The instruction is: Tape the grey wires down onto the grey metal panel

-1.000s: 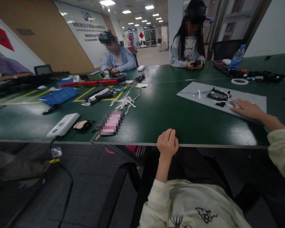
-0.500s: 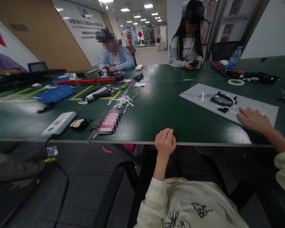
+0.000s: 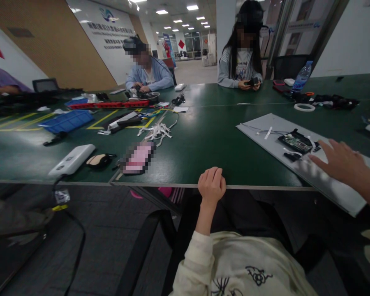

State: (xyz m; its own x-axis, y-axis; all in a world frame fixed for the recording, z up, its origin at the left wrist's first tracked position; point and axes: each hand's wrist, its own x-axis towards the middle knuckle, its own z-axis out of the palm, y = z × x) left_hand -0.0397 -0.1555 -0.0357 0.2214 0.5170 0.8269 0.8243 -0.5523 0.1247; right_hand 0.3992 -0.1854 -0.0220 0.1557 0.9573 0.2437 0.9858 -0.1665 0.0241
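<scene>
My left hand (image 3: 211, 183) rests at the table's front edge with its fingers curled together; no object shows in it. Over a grey flat panel (image 3: 323, 174) at the right is my right hand (image 3: 342, 159), fingers stretched and apart, casting a shadow on the panel. Whether the palm touches it I cannot tell. Just left of those fingertips lies a green circuit board in a black frame (image 3: 297, 142), with white strips and a thin cable around it. A small black part (image 3: 292, 155) sits beside the board. The panel's near corner overhangs the table edge.
On the green table (image 3: 203, 144) lie a pink phone (image 3: 139, 158), a white power bank (image 3: 72, 159), a mouse (image 3: 100, 160), white strips (image 3: 156, 131) and a blue tray (image 3: 67, 121). A bottle (image 3: 302, 77) and tape roll (image 3: 304, 107) stand far right. Two people sit opposite.
The grey panel has turned and slid toward me, its near corner now past the table edge. My right hand has shifted right and its fingers are spread wider. My left hand stays at the edge.
</scene>
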